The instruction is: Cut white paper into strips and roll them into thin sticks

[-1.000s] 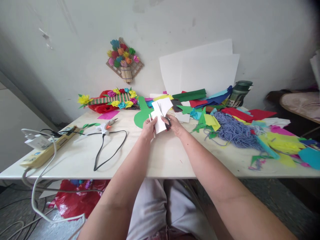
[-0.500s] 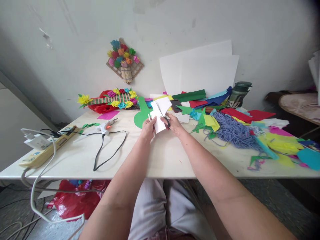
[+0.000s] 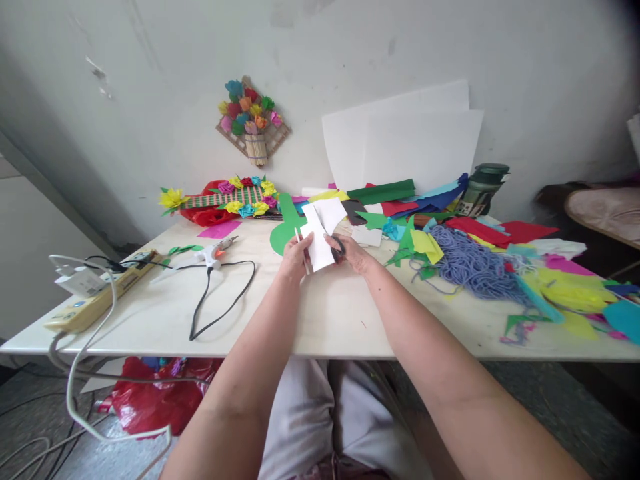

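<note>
My left hand [image 3: 299,253] is closed on a white sheet of paper [image 3: 320,250], with a thin white stick-like piece [image 3: 299,235] also at its fingers. In my right hand [image 3: 353,252] are dark-handled scissors [image 3: 340,248], their blades across the paper where a slit runs upward. The upper part of the sheet leans off to the right of that cut. A green paper cutout [image 3: 284,233], round with a straight stem, lies just behind my left hand. My hands hold the paper above the table, near its middle.
A glue gun [image 3: 210,255] with its black cord lies at left beside a power strip [image 3: 100,293]. Blue yarn [image 3: 470,267] and coloured paper scraps cover the right side. A dark bottle [image 3: 483,190] stands behind them. A flower-covered craft [image 3: 225,198] lies at back left.
The whole view shifts slightly to the right. The hands, paper and scissors keep nearly the same arrangement, with the right hand a little farther from the left.
</note>
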The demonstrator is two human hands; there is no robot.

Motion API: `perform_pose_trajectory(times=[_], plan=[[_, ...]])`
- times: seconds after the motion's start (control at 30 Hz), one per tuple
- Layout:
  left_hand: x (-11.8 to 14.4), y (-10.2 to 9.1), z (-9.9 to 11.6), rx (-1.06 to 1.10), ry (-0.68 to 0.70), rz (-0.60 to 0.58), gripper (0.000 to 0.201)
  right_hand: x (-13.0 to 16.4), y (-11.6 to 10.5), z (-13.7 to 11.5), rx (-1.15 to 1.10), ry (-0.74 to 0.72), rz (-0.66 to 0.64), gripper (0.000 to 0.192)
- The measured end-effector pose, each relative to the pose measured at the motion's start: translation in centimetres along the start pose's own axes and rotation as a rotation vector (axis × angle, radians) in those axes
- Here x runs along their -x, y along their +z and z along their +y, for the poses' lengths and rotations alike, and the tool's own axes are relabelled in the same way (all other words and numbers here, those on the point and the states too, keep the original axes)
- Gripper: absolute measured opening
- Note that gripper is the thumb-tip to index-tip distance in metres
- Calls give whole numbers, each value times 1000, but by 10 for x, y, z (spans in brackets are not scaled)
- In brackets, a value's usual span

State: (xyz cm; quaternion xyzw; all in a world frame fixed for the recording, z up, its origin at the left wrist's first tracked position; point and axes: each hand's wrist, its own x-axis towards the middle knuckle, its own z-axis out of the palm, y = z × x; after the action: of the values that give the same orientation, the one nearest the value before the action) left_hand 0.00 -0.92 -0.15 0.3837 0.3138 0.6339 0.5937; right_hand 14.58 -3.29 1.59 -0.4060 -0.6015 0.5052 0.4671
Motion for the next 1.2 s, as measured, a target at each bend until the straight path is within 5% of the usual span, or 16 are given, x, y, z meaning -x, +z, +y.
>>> perform_pose_trajectory(times=[0.17, 0.4, 0.63, 0.97, 1.2], plan=[[0, 2, 3, 43, -9, 51, 27, 0, 1, -1, 97, 61, -96, 45], [-9, -12, 10, 229, 43, 301, 36, 2, 2, -1, 4, 113, -116, 44], [-7, -9, 10, 266, 17, 279, 45, -8, 9, 4, -124, 27, 200, 44], [4, 5, 11, 119, -74, 132, 43, -15, 2, 3, -293, -27, 428, 56], [-8, -20, 26, 244, -76, 383, 54, -7, -26, -1, -208, -38, 270, 51]])
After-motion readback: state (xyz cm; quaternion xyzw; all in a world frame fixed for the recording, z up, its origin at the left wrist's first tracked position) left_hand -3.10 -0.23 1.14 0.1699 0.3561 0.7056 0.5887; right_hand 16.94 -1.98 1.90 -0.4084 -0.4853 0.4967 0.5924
